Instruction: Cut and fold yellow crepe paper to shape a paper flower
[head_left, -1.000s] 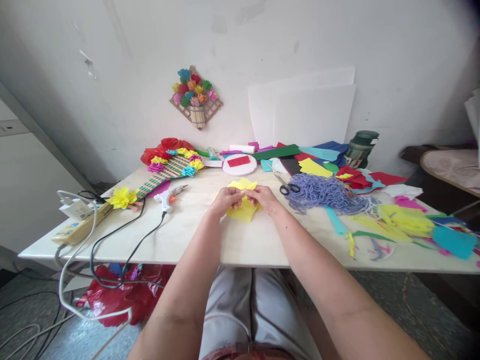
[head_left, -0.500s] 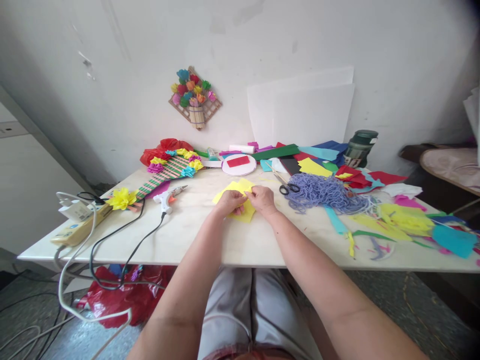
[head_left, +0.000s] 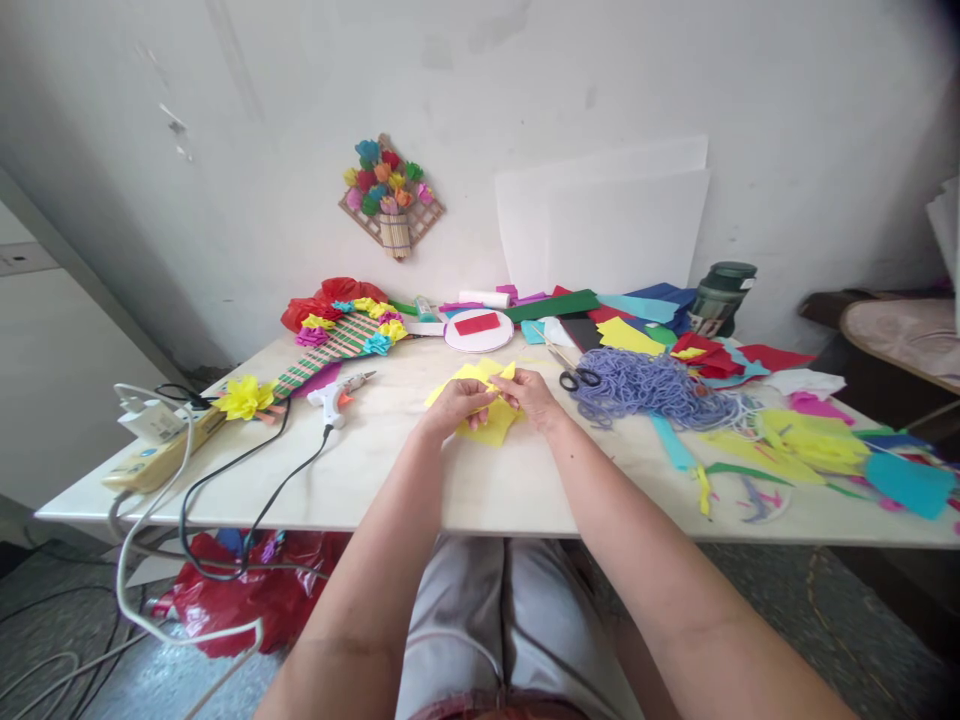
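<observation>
A piece of yellow felt (head_left: 491, 425) lies at the middle of the pale table (head_left: 480, 480), partly lifted between both hands. My left hand (head_left: 456, 402) pinches its near left part, fingers curled over it. My right hand (head_left: 530, 392) pinches its upper right edge, fingertips meeting those of the left hand. A yellow corner sticks up above the fingers. Black-handled scissors (head_left: 576, 375) rest just right of my right hand.
A white glue gun (head_left: 337, 392) with a black cord lies to the left. Purple yarn (head_left: 652, 388) and several felt scraps cover the right side. A stick craft with paper flowers (head_left: 337, 340) and a power strip (head_left: 154, 455) sit left. A dark jar (head_left: 720, 296) stands at the back.
Both hands stayed on the yellow felt, dipping toward the table and then lifting slightly; the felt's top corner now stands up again between the fingers.
</observation>
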